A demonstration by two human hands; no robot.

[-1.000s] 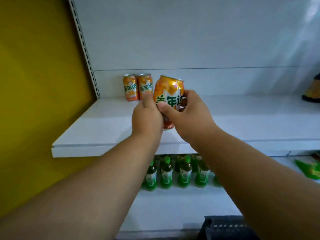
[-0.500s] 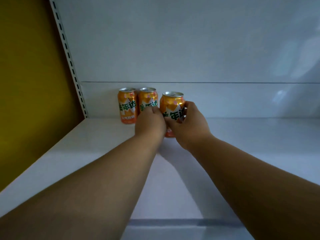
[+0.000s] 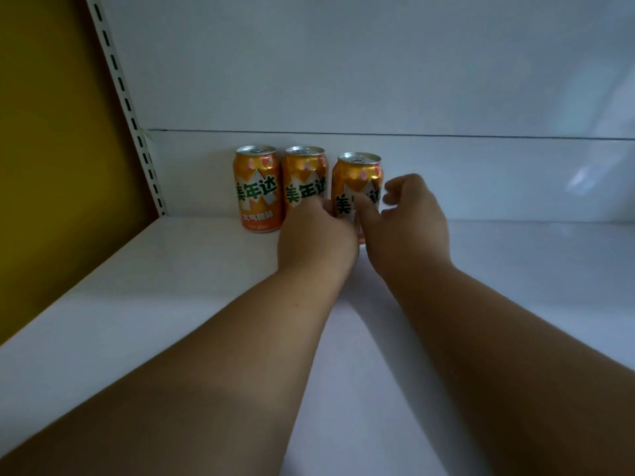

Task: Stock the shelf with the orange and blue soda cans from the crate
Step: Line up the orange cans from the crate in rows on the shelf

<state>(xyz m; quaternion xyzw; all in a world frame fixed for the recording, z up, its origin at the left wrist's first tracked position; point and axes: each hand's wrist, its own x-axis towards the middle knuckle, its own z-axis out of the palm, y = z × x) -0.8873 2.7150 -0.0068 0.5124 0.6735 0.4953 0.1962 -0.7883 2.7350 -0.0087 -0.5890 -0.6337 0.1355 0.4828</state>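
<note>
Three orange soda cans stand upright in a row against the back of the white shelf (image 3: 178, 269). The left can (image 3: 257, 190) and the middle can (image 3: 304, 180) touch each other. The third orange can (image 3: 359, 176) stands a little to their right. My left hand (image 3: 316, 242) is at the third can's lower left side, its fingers hidden behind the back of the hand. My right hand (image 3: 409, 231) is at the can's right, the thumb in front of the label and the fingers spread off the can. No blue can or crate is in view.
A yellow side panel (image 3: 51, 166) and a slotted white upright (image 3: 130, 111) close the shelf on the left. The white back wall (image 3: 378, 70) rises behind the cans. Bare shelf surface stretches to the right of the third can.
The third can has been set down on the shelf beside the other two. My right hand's fingers have come off it. The view has moved closer to the shelf.
</note>
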